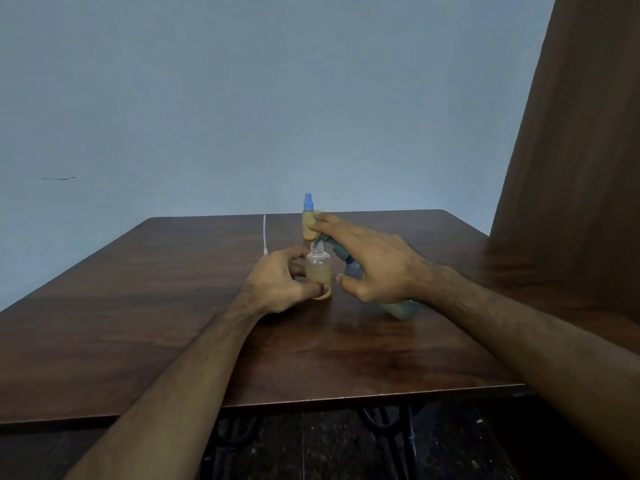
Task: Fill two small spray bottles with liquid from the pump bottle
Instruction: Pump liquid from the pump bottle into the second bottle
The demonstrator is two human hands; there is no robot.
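An uncapped small clear bottle (319, 271) stands on the wooden table (138, 306), partly full of pale orange liquid. My left hand (280, 282) grips its lower body. My right hand (367, 261) holds the pump bottle (401, 309), tilted toward the left, with fingers lying over the grey pump head (334, 244). The pump's nozzle sits at the open neck of the small bottle. Behind them stands a second small bottle (308, 220) with a blue spray cap, holding orange liquid. Most of the pump bottle is hidden by my right hand.
A thin white tube with a small fitting at its end (264, 233) lies on the table left of the bottles. A brown curtain (571, 133) hangs at the right beside the table. A blue wall runs behind the far edge.
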